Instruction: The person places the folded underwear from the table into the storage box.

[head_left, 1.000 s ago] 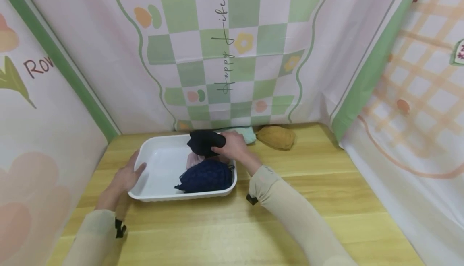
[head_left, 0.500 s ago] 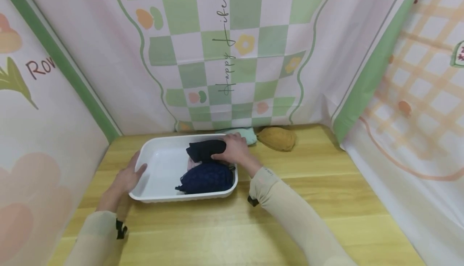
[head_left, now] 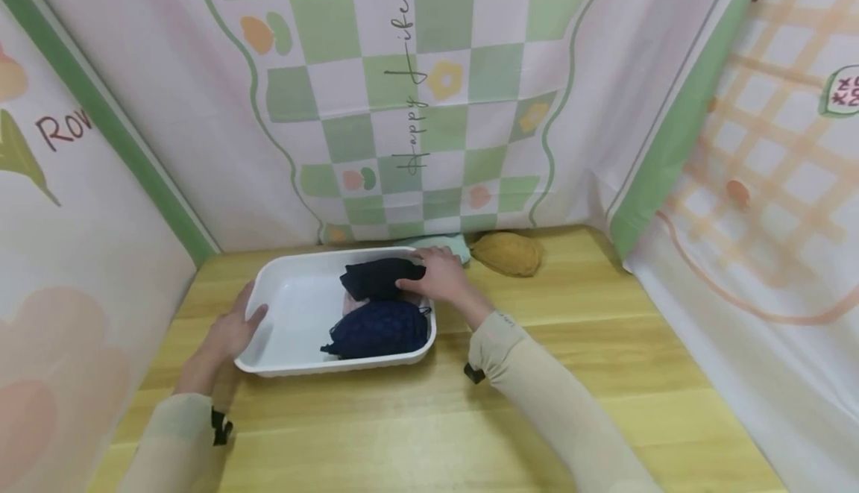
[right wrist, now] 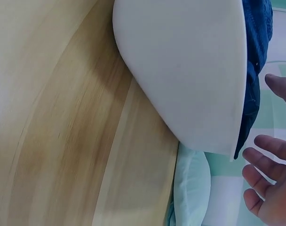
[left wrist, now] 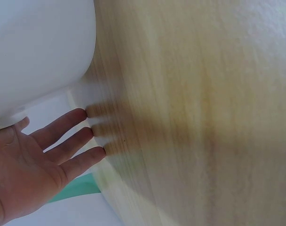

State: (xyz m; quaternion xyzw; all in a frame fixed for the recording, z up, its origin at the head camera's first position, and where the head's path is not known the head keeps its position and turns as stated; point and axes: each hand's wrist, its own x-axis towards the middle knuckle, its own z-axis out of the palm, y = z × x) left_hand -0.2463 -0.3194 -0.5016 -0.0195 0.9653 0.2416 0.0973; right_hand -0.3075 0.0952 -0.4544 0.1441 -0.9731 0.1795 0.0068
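A white, rounded-rectangular plastic tray (head_left: 295, 314) sits on the pale wood-grain worktop (head_left: 637, 374); read it as a clock, with 12 away from the person. The black, rolled-looking cloth bundle (head_left: 376, 279) lies inside at 2 o'clock, and the navy-blue cloth drawstring pouch (head_left: 382, 329) at 4. A pale pink piece of fabric (head_left: 352, 303) shows between them; how far it runs underneath is hidden. All three crowd the right half, presumably side by side so that the bare left half stays usable.

The left hand (head_left: 231, 333) is at 9 o'clock, thumb over the rim, its fingers (left wrist: 72, 142) straight and spread along the outside, tips near the worktop. They clasp nothing; the hand likely braces the tray against sliding.

The right hand (head_left: 439, 277) is at about 2 o'clock, over the rim beside the black bundle. Its fingers (right wrist: 264, 164) are loosely bent, the thumb well apart, with nothing gripped, which suggests the bundle is supported by the tray.

Outside, beyond 1 to 2 o'clock, lies a mint-green cloth bundle (head_left: 458, 247), partly behind the right hand; a mustard-yellow cloth pouch (head_left: 508, 253) lies farther out, just beside it.
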